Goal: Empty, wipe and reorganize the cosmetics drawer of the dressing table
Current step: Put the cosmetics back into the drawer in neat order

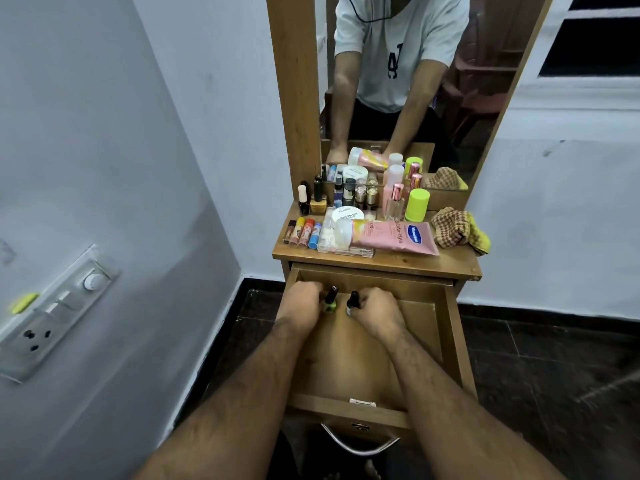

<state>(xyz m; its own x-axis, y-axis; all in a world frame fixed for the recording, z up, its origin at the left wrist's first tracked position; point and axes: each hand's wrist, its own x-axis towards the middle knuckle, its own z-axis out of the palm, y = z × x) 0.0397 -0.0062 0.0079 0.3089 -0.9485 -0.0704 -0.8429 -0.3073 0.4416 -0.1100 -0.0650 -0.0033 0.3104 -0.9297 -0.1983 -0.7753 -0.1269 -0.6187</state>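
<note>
Two hands down in the open drawer (450, 341) at its far end — left hand (299, 303) wrapped round a green nail polish bottle (330, 301), right hand (375, 315) gripping a black-capped bottle (352, 302), both upright, near each other. The other cosmetics crowd the desk (398, 259) top, checked cloth (457, 230) at right.

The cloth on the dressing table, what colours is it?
The cloth is brown-and-cream checked, with a yellow part at its right edge. The head view shows it best.
</note>
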